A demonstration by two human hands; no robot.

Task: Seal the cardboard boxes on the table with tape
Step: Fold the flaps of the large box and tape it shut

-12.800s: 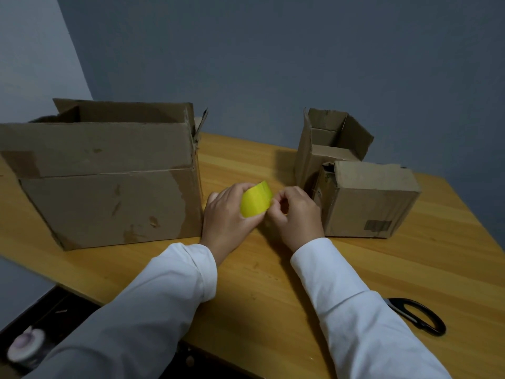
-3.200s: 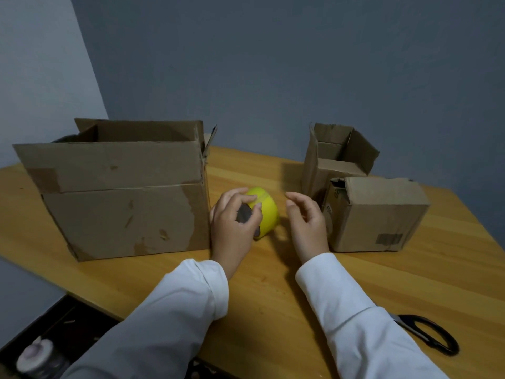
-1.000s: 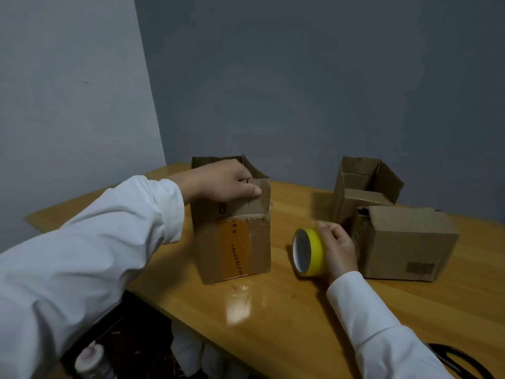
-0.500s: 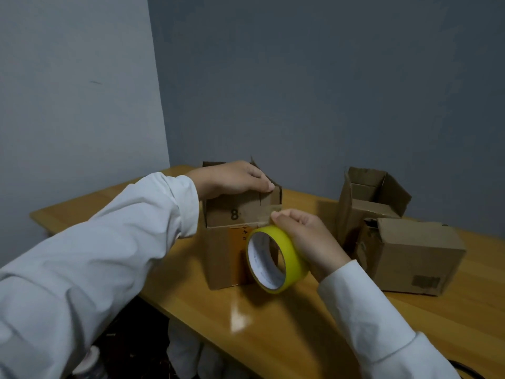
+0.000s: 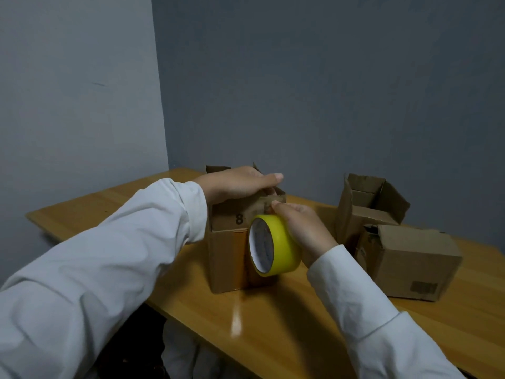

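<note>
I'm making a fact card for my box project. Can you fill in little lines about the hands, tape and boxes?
Left hand: presses down the top flaps of the box marked 8
Right hand: grips the yellow tape roll against that box's front
Other boxes: open box and tipped box, both untaped
Table: wooden

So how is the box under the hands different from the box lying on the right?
The box with an 8 stands upright, flaps held down by the left hand; the right-side box lies tipped over, untouched. The first has an orange panel; the other is plain brown. Both are worn cardboard.
</note>
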